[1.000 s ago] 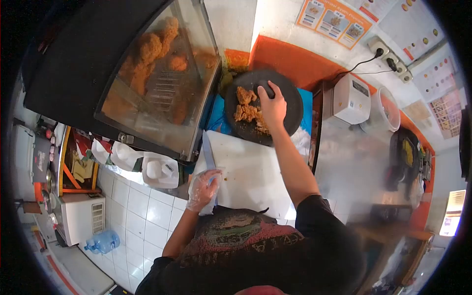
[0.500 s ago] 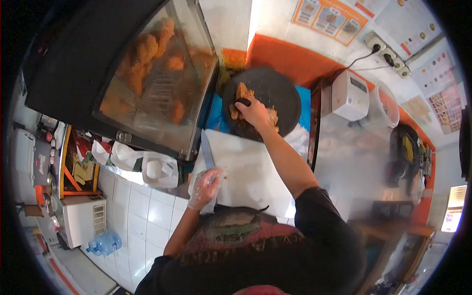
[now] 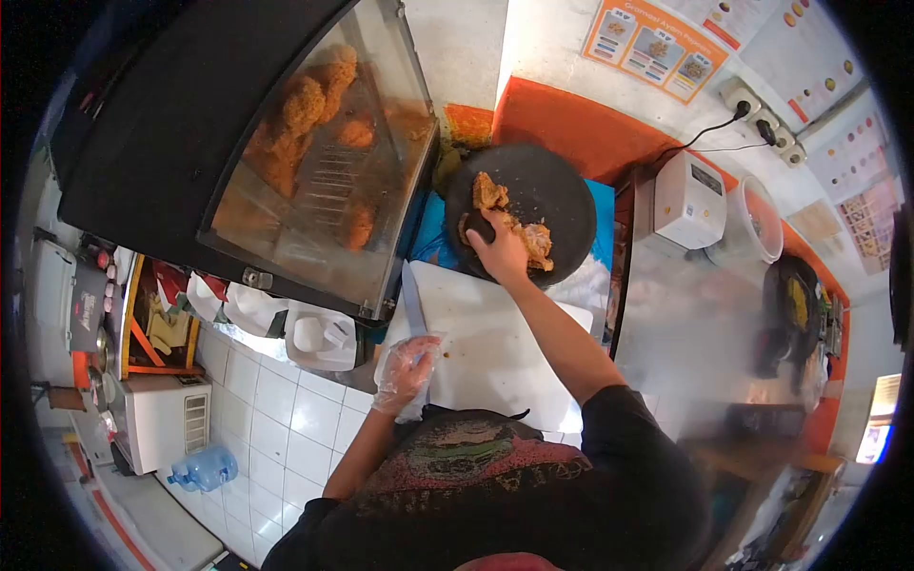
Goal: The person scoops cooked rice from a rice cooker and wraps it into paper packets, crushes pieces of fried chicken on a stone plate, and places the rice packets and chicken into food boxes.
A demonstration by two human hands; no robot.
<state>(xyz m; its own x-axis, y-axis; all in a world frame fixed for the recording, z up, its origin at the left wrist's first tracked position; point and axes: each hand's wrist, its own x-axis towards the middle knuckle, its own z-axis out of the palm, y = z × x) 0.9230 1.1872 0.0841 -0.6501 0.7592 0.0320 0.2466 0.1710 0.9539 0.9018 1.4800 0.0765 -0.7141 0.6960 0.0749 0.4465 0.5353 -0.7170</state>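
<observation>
My right hand (image 3: 503, 252) is bare and wrapped round a dark stone pestle (image 3: 479, 226), its working end hidden by the hand and the food. Pieces of fried chicken (image 3: 535, 246) lie about it in a wide black stone mortar (image 3: 557, 190). My left hand (image 3: 405, 371), in a clear plastic glove, rests with curled fingers at the near left of a white cutting board (image 3: 495, 333). A knife (image 3: 412, 297) lies along that board's left side, its blade pointing away from me. Its handle end is hidden near the glove, so whether I grip it is unclear.
A glass-fronted display case (image 3: 314, 181) with fried chicken stands at the left. Below it sit white containers (image 3: 321, 335). To the right are a white appliance (image 3: 687, 198) and a clear bucket (image 3: 752, 224). A blue water bottle (image 3: 203, 468) lies on the tiled floor.
The whole view has shifted slightly. My right hand stays on the pestle in the mortar, and the chicken pieces show more plainly around it. My left hand remains near the knife.
</observation>
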